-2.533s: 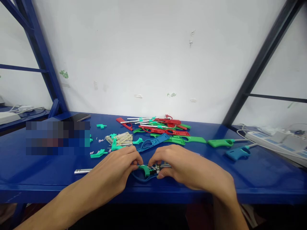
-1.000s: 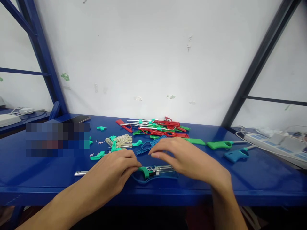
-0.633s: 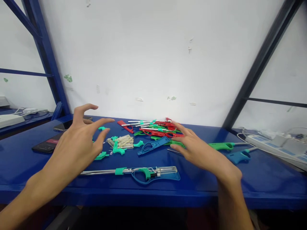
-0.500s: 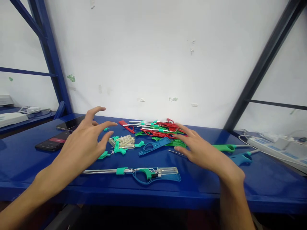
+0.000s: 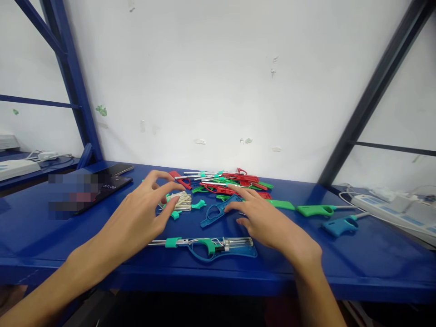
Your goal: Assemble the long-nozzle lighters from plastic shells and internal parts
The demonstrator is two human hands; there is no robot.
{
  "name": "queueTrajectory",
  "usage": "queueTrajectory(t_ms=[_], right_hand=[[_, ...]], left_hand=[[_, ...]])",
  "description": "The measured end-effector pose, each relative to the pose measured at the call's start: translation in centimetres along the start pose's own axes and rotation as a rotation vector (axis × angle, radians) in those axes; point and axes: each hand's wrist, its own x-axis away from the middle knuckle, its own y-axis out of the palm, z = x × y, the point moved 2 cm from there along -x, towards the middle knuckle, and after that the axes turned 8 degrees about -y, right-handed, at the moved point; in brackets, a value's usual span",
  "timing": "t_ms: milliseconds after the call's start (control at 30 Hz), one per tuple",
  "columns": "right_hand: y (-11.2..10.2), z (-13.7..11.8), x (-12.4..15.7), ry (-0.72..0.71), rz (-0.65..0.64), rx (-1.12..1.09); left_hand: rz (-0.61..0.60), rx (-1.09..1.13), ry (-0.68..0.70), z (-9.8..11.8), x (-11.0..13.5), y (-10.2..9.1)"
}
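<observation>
My left hand (image 5: 150, 211) hovers over the left of the bench, thumb and forefinger apart, holding nothing. It partly hides green triggers and a heap of clear gas tanks (image 5: 184, 201). My right hand (image 5: 267, 220) is spread over a blue lighter handle half (image 5: 214, 214); its forefinger seems to touch that half, while the thumb stays apart from it. Along the front lies an opened gas lighter (image 5: 200, 247): a blue half shell with metal tube, green collar, green trigger, wires and clear tank. My left wrist covers its tube end.
Behind is a pile of red and green handle halves (image 5: 235, 186) with metal tubes. A whole green lighter (image 5: 315, 210) and a blue lighter (image 5: 340, 225) lie right. Phones (image 5: 112, 184) lie left. White power strips (image 5: 391, 211) stand beyond the right post.
Both hands have moved: the left rightward and slightly down, the right leftward and slightly down. The blue handle half has shifted and turned a little. The opened lighter stays put.
</observation>
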Motion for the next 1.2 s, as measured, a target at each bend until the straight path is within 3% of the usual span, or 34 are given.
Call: queueTrajectory(t_ms=[133, 467, 667, 800, 933, 1100, 1200], right_hand=[[-0.2, -0.3, -0.2, -0.04, 0.05, 0.022], [-0.5, -0.6, -0.6, -0.031, 0.078, 0.006], [-1.8, -1.2, -0.7, -0.159, 0.333, 0.082], [-2.6, -1.2, 0.2, -0.217, 0.422, -0.026], [-3.7, -1.3, 1.2, -0.26, 0.371, -0.209], [-3.7, -1.5, 1.6, -0.203, 0.265, -0.254], [-3.3, -1.3, 1.7, -0.166, 0.19, -0.281]], left_hand=[[-0.043, 0.028, 0.046, 0.8, 0.2, 0.3], [-0.013, 0.043, 0.108, 1.5, 0.5, 0.2], [0.079, 0.033, 0.102, 1.7, 0.7, -0.1], [0.181, 0.055, 0.241, 1.9, 1.1, -0.4], [0.276, 0.014, 0.329, 2.0, 1.3, -1.0], [0.136, -0.05, 0.467, 1.9, 1.3, -0.7], [0.078, -0.062, 0.466, 1.7, 1.2, -0.4]])
